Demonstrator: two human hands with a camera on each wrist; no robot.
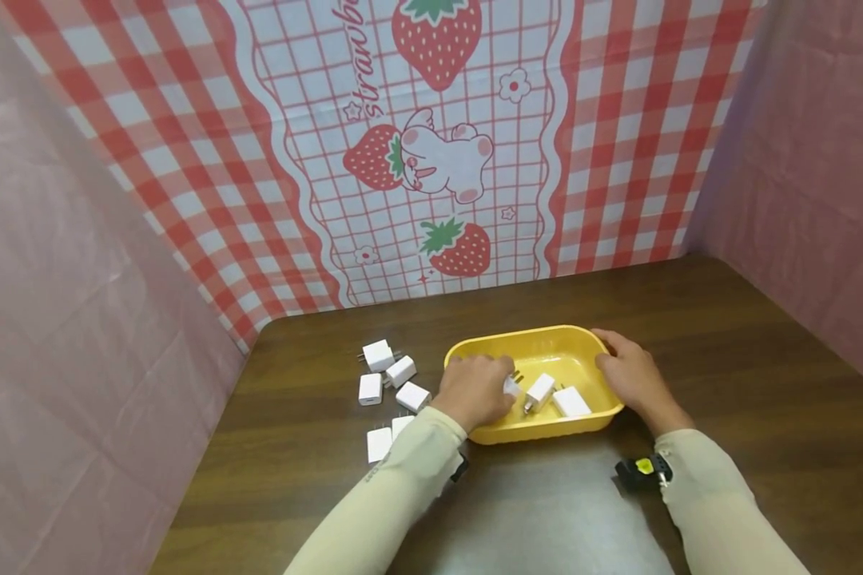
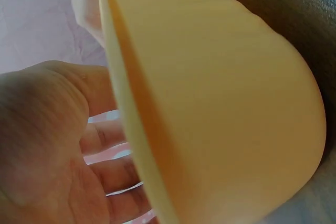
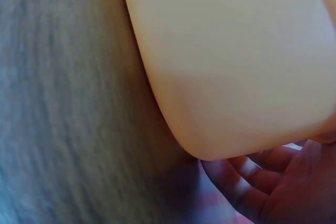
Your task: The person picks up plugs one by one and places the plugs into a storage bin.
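In the head view my left hand (image 1: 476, 390) reaches over the left part of a yellow plastic basket (image 1: 539, 434). A white charger plug (image 1: 511, 386) with metal prongs shows between its thumb and forefinger. The fingertips are partly hidden, and in the left wrist view the basket wall (image 2: 220, 93) covers the ends of the fingers. My right hand (image 1: 634, 374) grips the basket's right end, its thumb at the rim. Inside the basket lie two more white charger plugs, one tilted (image 1: 539, 393) and one flatter (image 1: 571, 402).
Several white charger plugs (image 1: 370, 389) lie loose on the brown wooden table (image 1: 316, 487), left of the basket. My left forearm (image 1: 395, 495) partly covers the nearest ones. A red checked strawberry cloth (image 1: 439, 152) hangs behind the table, with pink cloth (image 1: 805, 160) at the sides.
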